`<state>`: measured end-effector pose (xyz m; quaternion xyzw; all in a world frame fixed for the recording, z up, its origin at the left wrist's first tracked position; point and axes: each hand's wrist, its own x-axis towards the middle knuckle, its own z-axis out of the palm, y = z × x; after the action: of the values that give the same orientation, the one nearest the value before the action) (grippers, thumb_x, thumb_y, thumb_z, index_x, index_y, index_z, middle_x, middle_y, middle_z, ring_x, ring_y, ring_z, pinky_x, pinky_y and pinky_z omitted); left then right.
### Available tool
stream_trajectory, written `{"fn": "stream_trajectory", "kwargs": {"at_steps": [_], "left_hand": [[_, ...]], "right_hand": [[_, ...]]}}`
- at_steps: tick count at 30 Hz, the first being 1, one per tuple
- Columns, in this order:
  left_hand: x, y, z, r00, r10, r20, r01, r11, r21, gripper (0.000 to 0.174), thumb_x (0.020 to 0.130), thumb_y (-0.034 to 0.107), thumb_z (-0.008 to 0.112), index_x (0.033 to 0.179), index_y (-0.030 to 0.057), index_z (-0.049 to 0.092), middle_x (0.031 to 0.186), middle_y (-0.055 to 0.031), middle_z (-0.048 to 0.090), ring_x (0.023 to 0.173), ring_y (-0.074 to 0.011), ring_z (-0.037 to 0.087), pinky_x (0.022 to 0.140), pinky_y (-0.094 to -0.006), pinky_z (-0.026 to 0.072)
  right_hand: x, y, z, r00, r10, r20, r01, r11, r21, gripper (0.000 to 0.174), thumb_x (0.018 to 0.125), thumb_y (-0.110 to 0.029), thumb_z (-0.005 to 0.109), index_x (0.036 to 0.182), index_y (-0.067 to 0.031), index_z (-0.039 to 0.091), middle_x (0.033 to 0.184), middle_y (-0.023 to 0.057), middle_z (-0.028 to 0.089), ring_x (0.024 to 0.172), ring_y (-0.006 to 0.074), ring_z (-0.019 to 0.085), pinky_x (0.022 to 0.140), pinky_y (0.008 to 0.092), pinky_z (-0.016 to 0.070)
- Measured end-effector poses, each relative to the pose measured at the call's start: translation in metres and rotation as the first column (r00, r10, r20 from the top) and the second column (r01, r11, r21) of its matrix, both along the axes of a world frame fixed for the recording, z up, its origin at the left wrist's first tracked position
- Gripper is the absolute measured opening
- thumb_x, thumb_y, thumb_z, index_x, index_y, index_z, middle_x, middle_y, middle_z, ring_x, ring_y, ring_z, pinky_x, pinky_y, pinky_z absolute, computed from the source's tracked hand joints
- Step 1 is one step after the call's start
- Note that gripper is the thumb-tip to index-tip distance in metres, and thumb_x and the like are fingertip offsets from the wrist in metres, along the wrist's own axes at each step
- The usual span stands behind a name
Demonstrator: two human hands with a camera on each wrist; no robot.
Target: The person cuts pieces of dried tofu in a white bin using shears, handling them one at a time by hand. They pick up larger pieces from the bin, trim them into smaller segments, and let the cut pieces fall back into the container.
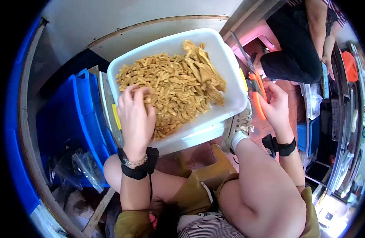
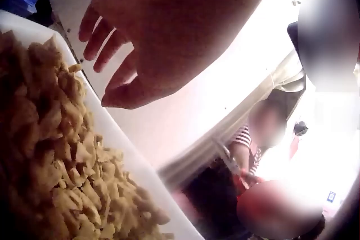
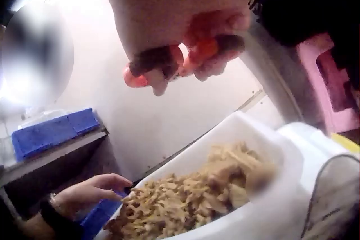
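Observation:
A white tub (image 1: 214,39) holds a heap of short tan strips (image 1: 170,87) that look like cut bean curd. Larger uncut folded pieces (image 1: 202,69) lie at its far right side. My left hand (image 1: 135,117) is over the near left part of the heap, its fingers loosely bent and apart at the strips, gripping nothing visible. My right hand (image 1: 278,105), just right of the tub, holds scissors by their orange handles (image 1: 258,93). The blades point up and away, spread slightly. In the right wrist view, the fingers are through the orange handle loops (image 3: 202,57).
Blue crates (image 1: 85,111) and plastic bags (image 1: 89,168) stand left of the tub. A pale wall (image 1: 131,14) rises behind it. Another person (image 1: 297,43) sits at the upper right by a pink stool (image 1: 266,35). Shelving (image 1: 337,131) runs along the right.

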<state>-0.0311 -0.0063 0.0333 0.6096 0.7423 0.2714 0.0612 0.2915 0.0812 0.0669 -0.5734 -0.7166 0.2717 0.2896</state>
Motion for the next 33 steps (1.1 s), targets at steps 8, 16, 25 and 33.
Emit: {"fn": "stream_trajectory", "kwargs": {"at_steps": [8,16,25,33], "left_hand": [[-0.004,0.003,-0.003,0.971,-0.015,0.240,0.017,1.000,-0.006,0.023,0.083,0.003,0.060,0.106,0.0020,0.057,0.112,-0.0146,0.056,0.107,-0.0302,0.055,0.092,-0.0347,0.0434],[-0.003,0.004,-0.009,0.967,-0.053,0.251,0.051,0.999,0.012,0.018,0.084,0.004,0.062,0.101,0.0019,0.058,0.110,-0.0133,0.057,0.103,-0.0293,0.056,0.090,-0.0342,0.0450],[-0.003,0.004,-0.014,0.964,-0.057,0.260,0.062,0.998,-0.010,0.016,0.086,0.006,0.060,0.101,0.0014,0.059,0.110,-0.0140,0.056,0.103,-0.0295,0.056,0.089,-0.0344,0.0451],[-0.004,0.006,-0.011,0.942,-0.088,0.325,0.083,0.996,0.031,0.014,0.087,0.006,0.058,0.100,0.0003,0.059,0.109,-0.0140,0.056,0.105,-0.0273,0.056,0.091,-0.0341,0.0444]], "right_hand": [[0.007,0.010,0.018,0.768,0.063,0.638,-0.183,0.975,0.124,0.039,0.060,-0.039,0.077,0.078,-0.0058,0.068,0.073,0.0108,0.064,0.064,0.0280,0.061,0.068,0.0382,0.0438],[-0.023,0.024,0.020,0.751,0.106,0.652,-0.171,0.984,0.038,0.040,0.061,-0.040,0.075,0.081,-0.0059,0.070,0.072,0.0123,0.064,0.067,0.0285,0.063,0.070,0.0389,0.0457],[-0.042,0.072,-0.019,0.660,0.243,0.711,-0.239,0.965,-0.109,0.049,0.066,-0.049,0.071,0.073,-0.0009,0.069,0.070,0.0177,0.065,0.065,0.0315,0.065,0.058,0.0374,0.0485],[0.018,0.064,0.005,0.977,0.164,-0.136,-0.206,0.892,-0.402,0.030,0.083,-0.032,0.070,0.081,-0.0018,0.066,0.073,0.0003,0.064,0.067,0.0041,0.056,0.059,0.0207,0.0431]]}}
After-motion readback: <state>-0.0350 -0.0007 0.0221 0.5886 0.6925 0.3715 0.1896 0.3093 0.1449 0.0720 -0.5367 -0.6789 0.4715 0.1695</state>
